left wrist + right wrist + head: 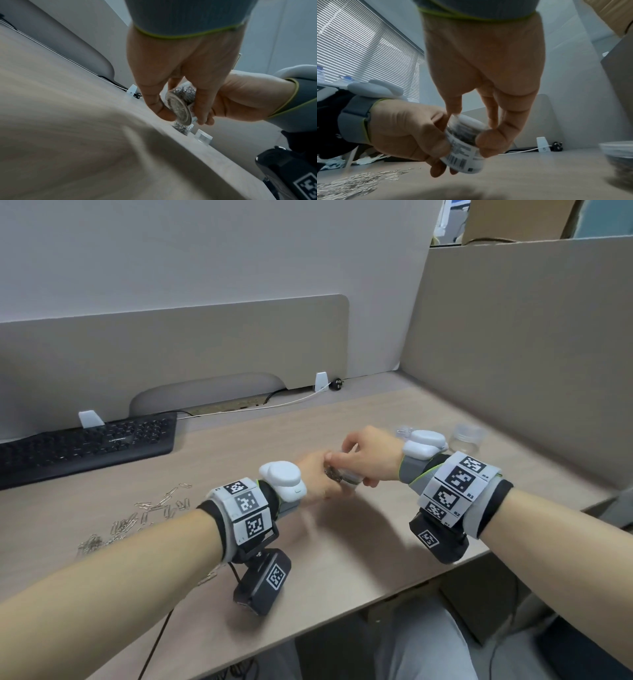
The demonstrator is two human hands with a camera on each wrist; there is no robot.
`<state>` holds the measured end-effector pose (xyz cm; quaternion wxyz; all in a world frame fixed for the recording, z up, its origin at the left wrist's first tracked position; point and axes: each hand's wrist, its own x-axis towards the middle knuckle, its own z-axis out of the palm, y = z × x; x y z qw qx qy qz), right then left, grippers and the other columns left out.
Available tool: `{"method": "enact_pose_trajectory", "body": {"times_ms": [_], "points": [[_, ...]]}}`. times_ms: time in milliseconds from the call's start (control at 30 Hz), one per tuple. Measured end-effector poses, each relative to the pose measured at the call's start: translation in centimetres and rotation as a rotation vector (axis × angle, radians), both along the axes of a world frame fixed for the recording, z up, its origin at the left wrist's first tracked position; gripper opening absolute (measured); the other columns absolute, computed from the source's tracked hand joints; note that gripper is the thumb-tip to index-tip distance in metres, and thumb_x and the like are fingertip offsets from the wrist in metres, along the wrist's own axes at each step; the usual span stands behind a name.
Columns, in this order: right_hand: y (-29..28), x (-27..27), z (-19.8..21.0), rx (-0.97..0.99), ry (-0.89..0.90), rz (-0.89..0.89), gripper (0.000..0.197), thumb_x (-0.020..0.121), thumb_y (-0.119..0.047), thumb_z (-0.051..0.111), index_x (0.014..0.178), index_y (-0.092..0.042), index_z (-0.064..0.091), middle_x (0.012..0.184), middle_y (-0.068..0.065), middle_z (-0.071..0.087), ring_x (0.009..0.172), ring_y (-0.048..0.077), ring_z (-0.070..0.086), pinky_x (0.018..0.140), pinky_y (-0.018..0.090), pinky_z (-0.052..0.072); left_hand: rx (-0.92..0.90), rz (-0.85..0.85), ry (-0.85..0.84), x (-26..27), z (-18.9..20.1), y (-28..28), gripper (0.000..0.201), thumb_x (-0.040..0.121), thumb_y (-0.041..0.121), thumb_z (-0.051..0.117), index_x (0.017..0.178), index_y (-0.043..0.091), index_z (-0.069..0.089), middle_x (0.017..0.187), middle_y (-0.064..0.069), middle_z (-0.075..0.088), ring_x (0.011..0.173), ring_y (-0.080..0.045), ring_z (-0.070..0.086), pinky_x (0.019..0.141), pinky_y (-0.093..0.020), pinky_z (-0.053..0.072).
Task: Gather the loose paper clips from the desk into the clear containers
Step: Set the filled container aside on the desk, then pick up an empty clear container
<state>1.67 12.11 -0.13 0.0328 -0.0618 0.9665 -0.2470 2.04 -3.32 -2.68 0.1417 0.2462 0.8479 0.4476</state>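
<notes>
Above the wood-grain desk (239,440), both hands' grip (370,460) clasps one clear container (464,146); blinds (359,47) behind.

We are holding a small clear container (344,474), labelled and packed with clips, tilted above the desk's middle. Loose paper clips (137,518) are lying scattered near the left edge; another clear container (467,437) is standing toward the right edge.

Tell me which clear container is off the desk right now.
The labelled container, full of clips, gripped between both hands above the desk. The other containers stand far right on the desk, untouched.
</notes>
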Motion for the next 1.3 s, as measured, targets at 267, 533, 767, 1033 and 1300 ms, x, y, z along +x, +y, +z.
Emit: {"method": "enact_pose_trajectory", "body": {"times_ms": [267, 533, 767, 1033, 1300], "points": [[9.4, -1.1, 0.5, -0.176, 0.096, -0.215, 0.053, 0.086, -0.061, 0.055, 0.108, -0.012, 0.057, 0.095, 0.004, 0.067, 0.075, 0.016, 0.063, 0.065, 0.03, 0.046, -0.117, 0.198, 0.028, -4.1, -2.0, 4.5, 0.039, 0.056, 0.032, 0.083, 0.086, 0.022, 0.061, 0.086, 0.003, 0.068, 0.077, -0.017, 0.062, 0.081, -0.038, 0.055], [18.6, -4.6, -2.6, 0.335, 0.123, -0.377, 0.063, 0.083, -0.048, 0.061, 0.136, -0.019, 0.045, 0.137, 0.012, 0.043, 0.121, 0.036, 0.046, 0.098, 0.044, 0.043, -0.361, 0.285, 0.06, -8.3, -2.6, 7.8, 0.073, 0.056, 0.039, 0.087, 0.115, 0.015, 0.051, 0.101, -0.003, 0.068, 0.09, -0.024, 0.065, 0.084, -0.037, 0.053], [20.6, -6.8, -3.3, 0.455, -0.032, -0.339, 0.057, 0.083, -0.041, 0.053, 0.138, -0.026, 0.044, 0.139, 0.007, 0.046, 0.116, 0.036, 0.055, 0.098, 0.043, 0.046, -0.484, 0.276, 0.076, -10.4, -3.0, 8.5, 0.076, 0.066, 0.04, 0.088, 0.129, 0.02, 0.05, 0.113, -0.002, 0.063, 0.105, -0.026, 0.062, 0.095, -0.038, 0.05], [19.4, -5.8, -2.9, 0.403, -0.011, -0.353, 0.034, 0.08, -0.034, 0.056, 0.11, -0.019, 0.052, 0.112, 0.007, 0.052, 0.091, 0.031, 0.058, 0.083, 0.04, 0.051, -0.347, 0.318, 0.054, -9.1, -2.8, 7.2, 0.124, 0.048, 0.057, 0.082, 0.154, 0.022, 0.027, 0.143, -0.011, 0.049, 0.124, -0.03, 0.055, 0.106, -0.045, 0.044], [10.9, -1.1, 2.0, 0.136, 0.148, -0.245, 0.042, 0.078, -0.049, 0.064, 0.109, -0.02, 0.06, 0.093, 0.0, 0.058, 0.09, 0.024, 0.058, 0.071, 0.032, 0.045, -0.045, 0.306, 0.102, -3.5, -0.8, 4.7, 0.101, 0.071, 0.033, 0.088, 0.151, 0.019, 0.028, 0.143, -0.005, 0.043, 0.109, -0.018, 0.055, 0.087, -0.032, 0.046]]}}
